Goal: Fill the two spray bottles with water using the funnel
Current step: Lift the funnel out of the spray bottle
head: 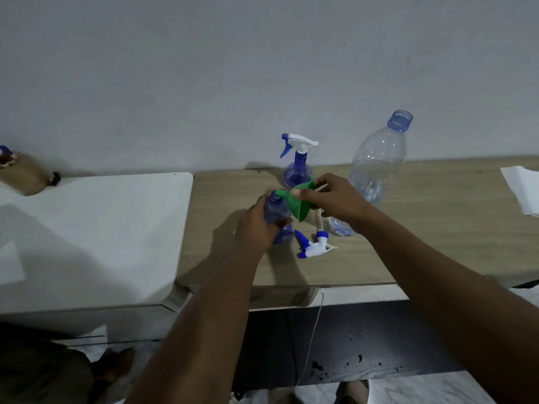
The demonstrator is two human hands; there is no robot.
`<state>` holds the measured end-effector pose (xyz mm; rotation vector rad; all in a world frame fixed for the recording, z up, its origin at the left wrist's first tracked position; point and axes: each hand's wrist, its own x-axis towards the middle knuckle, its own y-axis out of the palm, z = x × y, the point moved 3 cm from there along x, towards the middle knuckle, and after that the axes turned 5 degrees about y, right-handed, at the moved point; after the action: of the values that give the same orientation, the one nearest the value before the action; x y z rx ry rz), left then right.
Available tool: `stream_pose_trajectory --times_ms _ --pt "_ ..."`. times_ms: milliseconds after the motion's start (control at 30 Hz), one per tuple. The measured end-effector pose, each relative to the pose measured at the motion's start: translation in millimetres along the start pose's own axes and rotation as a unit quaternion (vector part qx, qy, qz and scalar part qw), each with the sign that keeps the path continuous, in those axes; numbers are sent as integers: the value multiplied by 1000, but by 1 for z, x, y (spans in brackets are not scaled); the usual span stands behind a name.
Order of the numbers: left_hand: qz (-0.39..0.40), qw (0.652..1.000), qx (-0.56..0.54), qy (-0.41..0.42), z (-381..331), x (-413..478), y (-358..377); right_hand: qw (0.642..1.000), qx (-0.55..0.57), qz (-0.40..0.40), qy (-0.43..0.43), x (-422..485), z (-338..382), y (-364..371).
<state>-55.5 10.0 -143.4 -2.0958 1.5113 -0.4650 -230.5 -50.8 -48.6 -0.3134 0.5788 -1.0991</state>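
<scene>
My left hand (256, 225) grips an open blue spray bottle (275, 211) standing on the wooden table (423, 234). My right hand (335, 199) holds a green funnel (299, 201) tilted, with its spout pointing at the bottle's mouth. The bottle's white and blue trigger head (313, 246) lies on the table just in front. A second blue spray bottle (297, 164) with its trigger head on stands behind, against the wall. A large clear water bottle (379, 158), uncapped, stands to the right of my right hand.
A white cabinet top (96, 228) adjoins the table on the left, with a brown object (23, 176) at its far corner. White paper (522, 188) lies at the table's right edge. A thin cord (315, 325) hangs from the front edge.
</scene>
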Motion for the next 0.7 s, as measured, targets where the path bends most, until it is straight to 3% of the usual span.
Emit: stream_pose_trajectory --times_ms 133,267,467,700 --pt "-27 999 -17 31 4 -2 0 991 131 -8 32 -13 -48 -1" --pt "-24 999 -21 41 6 -4 -1 986 137 -74 56 -35 -116 -4" --pt "-13 999 -32 40 3 -2 0 974 74 -188 97 -62 -170 9" --pt "-20 999 -27 42 3 -2 1 967 -122 -197 104 -49 -186 24"
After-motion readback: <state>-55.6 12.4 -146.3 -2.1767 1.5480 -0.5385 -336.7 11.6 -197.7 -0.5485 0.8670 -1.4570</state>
